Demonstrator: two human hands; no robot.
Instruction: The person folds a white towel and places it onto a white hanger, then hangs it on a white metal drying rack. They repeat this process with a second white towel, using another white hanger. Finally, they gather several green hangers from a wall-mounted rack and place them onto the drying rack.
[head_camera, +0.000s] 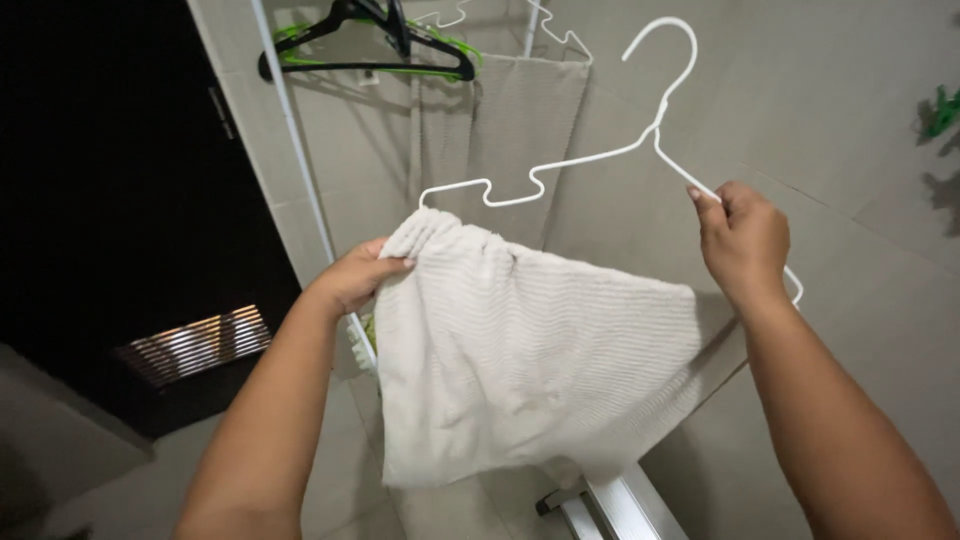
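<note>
While the right hand (745, 240) pinches the sloping arm of a white wire hanger (590, 160), fingers closed tight around the wire, the left hand (355, 278) is gripping the bunched top corner of a pale ribbed towel (520, 370), fingers curled shut on the fabric. That towel hangs just below the hanger, draped across its bottom bar, with most of the cloth sagging down between the two hands and its right edge reaching toward the right wrist. Up and to the left of the hanger, a black hanger (365, 50) sits on a white pole (300, 160), with a green one tucked right behind it. Straight behind the hanger there's another beige cloth (500, 130) hanging against the tiled wall (850, 110). Below the towel, a bit of metal frame (620, 505) pokes into view.
</note>
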